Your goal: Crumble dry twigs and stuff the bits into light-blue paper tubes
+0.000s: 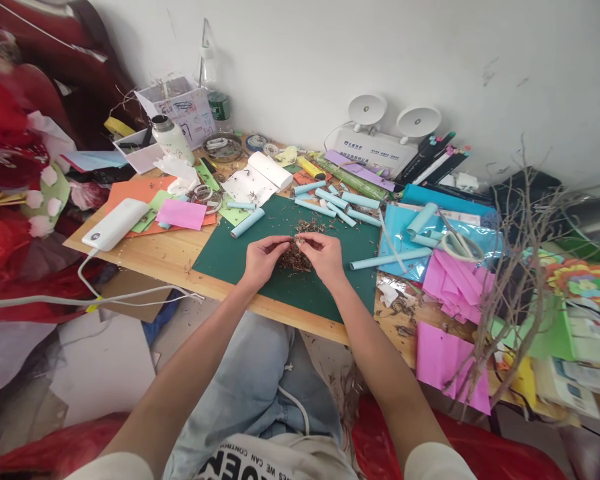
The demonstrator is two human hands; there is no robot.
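Above the green cutting mat [225, 257], my left hand [266, 259] and my right hand [324, 257] are close together, each with thumb and fingertips pinched. Small brown dried plant bits show between the fingertips; their exact kind is too small to make out. Directly under the hands lies a loose pile of the same brown dried bits [296, 259], partly hidden by my fingers. Several light-blue paper tubes [327, 198] lie across the back of the mat, and another blue paper tube [247, 223] rests left of the pile.
Scissors [461, 245] lie on a blue plastic packet [395, 230] at the right, near pink paper [453, 363] and upright bare twigs [517, 267]. A white power bank [115, 225] with a cable sits on the left edge. An emergency light [375, 150] stands against the wall.
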